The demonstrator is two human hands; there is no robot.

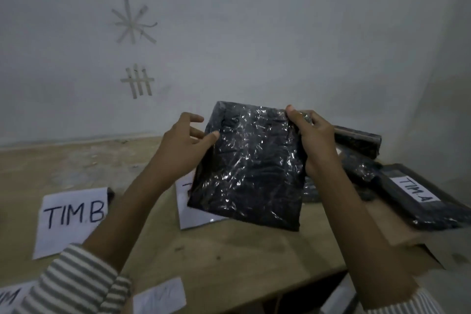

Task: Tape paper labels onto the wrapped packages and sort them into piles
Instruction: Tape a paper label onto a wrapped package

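Observation:
A black package wrapped in shiny clear plastic [251,166] is held up above the wooden table [221,257], tilted. My right hand [314,139] grips its upper right edge, thumb on the front. My left hand [183,143] touches its left edge with spread fingers, the thumb on the front. No label shows on its visible face. A white sheet [190,208] lies on the table partly behind it. Another sheet reading "TIM B" [72,216] lies at the left. At the right lies a black package with a "TIM A" label [415,190].
More black wrapped packages [356,145] are heaped at the right against the wall, on brown cardboard [405,234]. Small paper slips [159,297] lie near the table's front edge, one at the far left [10,297]. Old tape strips [137,80] stick to the grey wall.

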